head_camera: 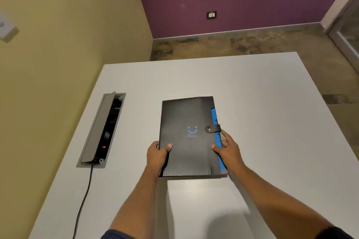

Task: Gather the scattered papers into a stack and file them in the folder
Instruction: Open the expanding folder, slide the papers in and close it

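Right now a black folder (189, 136) lies flat and closed on the white table (262, 103), roughly mid-table and nearer the near edge, long side running near to far. Snap strap (213, 128) on its right edge is fastened over the cover; a small blue smiley print (192, 130) sits mid-cover. Blue inner dividers (213, 116) stick out along the right edge, under the strap. No loose papers visible on the table; contents of the folder cannot be seen. Left hand (157, 154) grips the folder's near-left edge, thumb on top of the cover, fingers curled under the edge. Right hand (228, 150) grips the near-right edge, thumb on the cover, fingers wrapped round the side over the blue dividers. Both forearms come in from the near edge, dark sleeves just showing at the bottom. To the left of the folder, well apart, a grey cable box (102, 132) is set into the table with its lid tilted open, a red light (104, 147) glowing inside near its near end. A black cable (84, 200) runs from the box toward the near edge. Beyond the table: yellow wall left, purple wall far with a socket plate (211, 15), brown mottled floor (233, 44).
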Motion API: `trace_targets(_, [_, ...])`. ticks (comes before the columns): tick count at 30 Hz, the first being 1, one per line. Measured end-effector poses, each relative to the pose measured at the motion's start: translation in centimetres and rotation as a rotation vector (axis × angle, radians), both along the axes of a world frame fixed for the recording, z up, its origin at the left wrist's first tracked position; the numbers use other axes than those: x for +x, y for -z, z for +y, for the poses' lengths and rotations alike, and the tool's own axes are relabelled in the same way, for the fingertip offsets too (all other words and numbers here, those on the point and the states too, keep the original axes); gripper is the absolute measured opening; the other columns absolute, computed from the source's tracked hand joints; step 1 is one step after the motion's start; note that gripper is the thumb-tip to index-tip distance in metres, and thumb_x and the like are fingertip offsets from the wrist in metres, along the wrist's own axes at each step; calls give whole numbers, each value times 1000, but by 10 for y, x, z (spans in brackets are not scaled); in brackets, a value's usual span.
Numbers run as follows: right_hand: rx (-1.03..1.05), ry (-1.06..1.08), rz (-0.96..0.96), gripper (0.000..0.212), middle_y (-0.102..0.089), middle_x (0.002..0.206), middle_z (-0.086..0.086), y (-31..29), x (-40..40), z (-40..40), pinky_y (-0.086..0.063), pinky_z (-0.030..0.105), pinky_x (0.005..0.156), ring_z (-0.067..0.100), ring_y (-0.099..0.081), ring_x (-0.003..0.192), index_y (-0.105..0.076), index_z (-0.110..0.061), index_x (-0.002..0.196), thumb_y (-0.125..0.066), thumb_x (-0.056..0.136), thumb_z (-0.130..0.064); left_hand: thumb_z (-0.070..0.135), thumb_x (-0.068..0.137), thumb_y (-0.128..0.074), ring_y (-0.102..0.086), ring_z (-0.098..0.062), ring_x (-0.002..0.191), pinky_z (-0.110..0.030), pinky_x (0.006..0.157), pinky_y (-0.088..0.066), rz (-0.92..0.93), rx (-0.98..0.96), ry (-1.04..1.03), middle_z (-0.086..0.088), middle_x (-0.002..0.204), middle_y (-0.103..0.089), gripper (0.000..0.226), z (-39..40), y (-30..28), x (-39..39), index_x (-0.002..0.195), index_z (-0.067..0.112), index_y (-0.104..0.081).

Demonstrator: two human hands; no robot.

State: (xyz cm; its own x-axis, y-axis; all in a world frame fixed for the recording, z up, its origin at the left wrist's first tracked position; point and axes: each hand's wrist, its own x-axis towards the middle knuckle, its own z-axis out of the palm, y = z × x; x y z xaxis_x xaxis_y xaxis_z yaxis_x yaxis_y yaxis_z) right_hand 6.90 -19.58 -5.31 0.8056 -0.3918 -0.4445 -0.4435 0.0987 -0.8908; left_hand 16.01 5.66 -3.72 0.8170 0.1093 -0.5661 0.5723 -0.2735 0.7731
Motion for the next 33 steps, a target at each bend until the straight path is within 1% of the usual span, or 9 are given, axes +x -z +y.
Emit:
trace_targets(5, [121, -100, -26, 66, -72, 119, -6, -18, 54, 11, -61, 23, 79, 12, -74, 100, -51, -28, 142, -69, 89, 8, 21, 88, -78, -73, -28, 92, -44, 88, -61, -26, 32, -11, -10, 104, -76, 21, 14, -6, 57, 103, 10, -68])
trace_targets(7, [111, -72, -32, 66, -72, 117, -5, -20, 78, 18, -61, 25, 78, 13, -74, 99, -52, -32, 139, -68, 89, 8, 25, 86, -81, -73, -25, 93, -42, 89, -60, -35, 50, 17, -8, 107, -77, 28, 21, -5, 76, 107, 10, -70])
trace_targets(11, [98, -28, -12, 65, -69, 127, 2, -13, 129, 33, -61, 43, 92, 24, -70, 109, -51, -28, 143, -70, 89, 3, 43, 68, -92, -72, -19, 100, -39, 93, -60, -88, 94, 136, 0, 116, -73, 75, 37, -12, 107, 129, 17, -57])
trace_targets(16, [45, 39, 10, 54, -67, 128, 6, 0, 180, 50, -62, 40, 83, 24, -68, 109, -49, -20, 137, -72, 92, -4, 62, 47, -95, -60, -17, 115, -38, 99, -57, -176, 305, 491, 8, 132, -51, 124, 59, -8, 135, 150, 34, -32])
trace_targets(18, [-34, 23, 39, 57, -66, 128, 7, 7, 197, 55, -60, 43, 90, 23, -67, 108, -47, -19, 137, -76, 89, -10, 52, 54, -96, -57, -18, 111, -39, 101, -56, -171, 404, 562, 4, 132, -42, 119, 64, -4, 145, 152, 34, -31])
trace_targets(23, [-298, -289, 25, 82, -59, 124, -6, 11, 218, 67, -54, 33, 90, 17, -62, 110, -42, -32, 137, -89, 71, -20, 18, 92, -73, -64, -26, 106, -39, 98, -56, -253, 631, 576, -4, 140, -38, 62, 65, 9, 163, 147, 22, -46])
trace_targets(27, [-491, -555, 87, 126, -20, 165, -3, 24, 227, 70, -47, 44, 111, 22, -42, 143, -18, -32, 162, -89, 59, -49, 12, 98, -59, -66, -31, 105, -39, 89, -55, -302, 732, 530, -6, 145, -39, 45, 63, 24, 171, 142, 18, -51])
trace_targets(31, [-841, -828, 142, 93, 10, 172, -7, 32, 232, 71, -32, 49, 121, 26, 3, 159, -3, -30, 164, -66, 96, -34, 19, 102, -51, -66, -31, 102, -39, 83, -55, -342, 836, 524, -5, 142, -48, 36, 64, 33, 180, 138, 17, -53])
trace_targets(33, [-925, -872, 171, 78, 9, 172, -9, 35, 234, 73, -35, 50, 119, 25, 9, 158, -2, -32, 164, -54, 105, -32, 15, 101, -49, -60, -32, 120, -41, 100, -51, -339, 905, 571, -6, 158, -38, 51, 63, 42, 181, 151, 17, -42])
